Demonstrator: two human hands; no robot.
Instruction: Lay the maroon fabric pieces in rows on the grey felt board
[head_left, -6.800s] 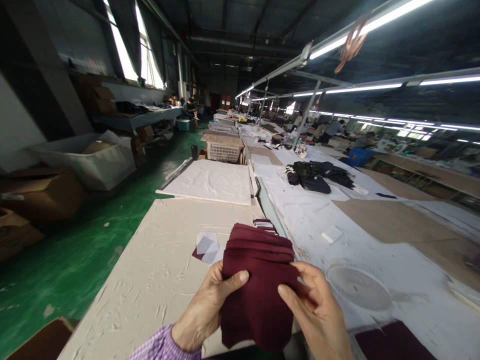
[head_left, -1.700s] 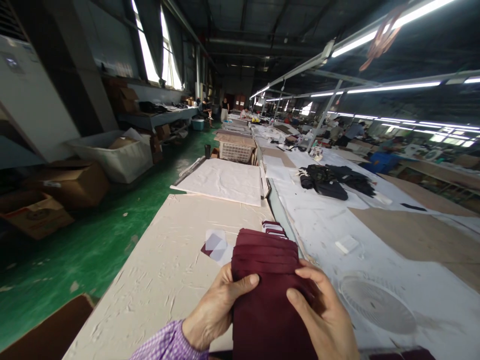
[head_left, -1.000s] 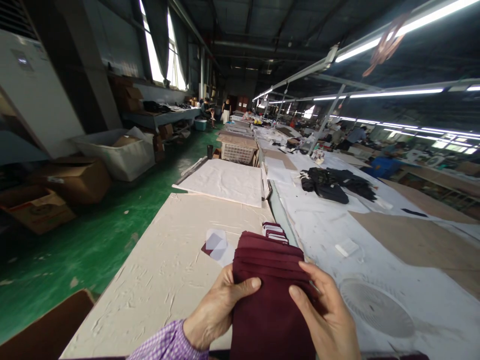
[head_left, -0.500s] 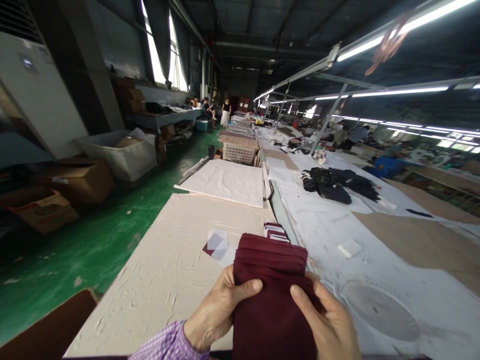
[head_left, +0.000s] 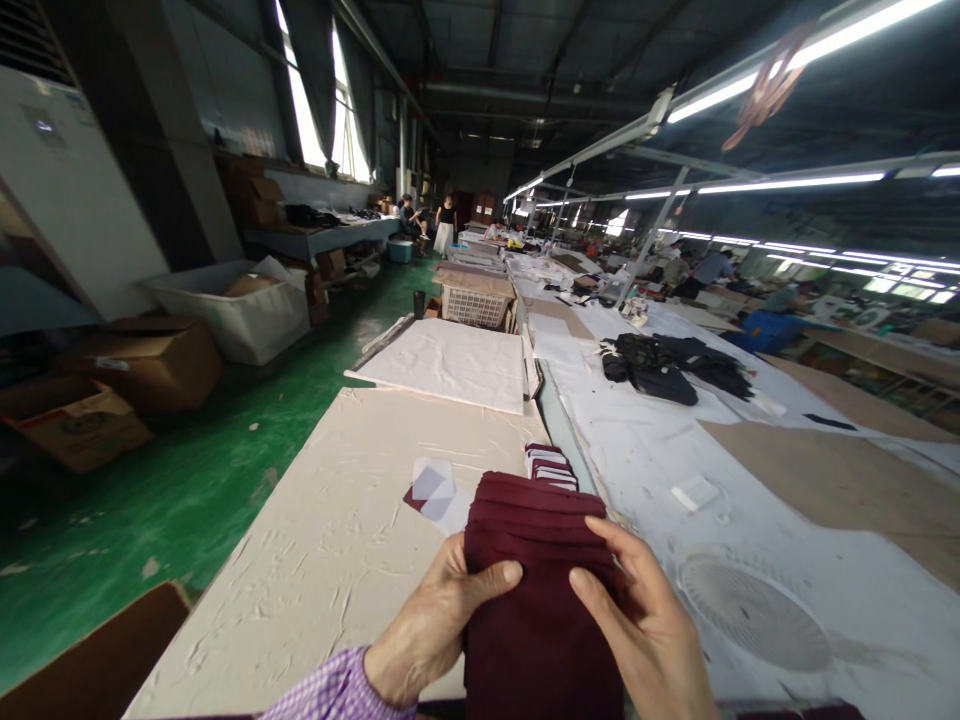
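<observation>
A layered stack of maroon fabric pieces (head_left: 536,590) is held up in front of me, its upper edges fanned in steps. My left hand (head_left: 442,605) grips its left side, thumb pressed flat on the front and the other fingers hidden behind. At the right side is my right hand (head_left: 645,620), its thumb on the front and its index fingertip at the stepped upper layers; the remaining fingers are partly behind the cloth. Just beyond the stack lies a row of maroon and white pieces (head_left: 551,466). White paper pieces (head_left: 435,490) with a maroon corner rest to the left.
The beige-covered table (head_left: 300,540) adjoins a long white table (head_left: 637,470) holding black garments (head_left: 675,365), a small white box (head_left: 695,493) and a round fan-like grille (head_left: 754,610). Cardboard boxes (head_left: 142,360) and a white bin (head_left: 240,315) stand along the green floor. Two people (head_left: 445,228) are far off.
My right index finger has come out from the side and up onto the stack's upper layers. My left hand keeps its grip. The view has shifted slightly.
</observation>
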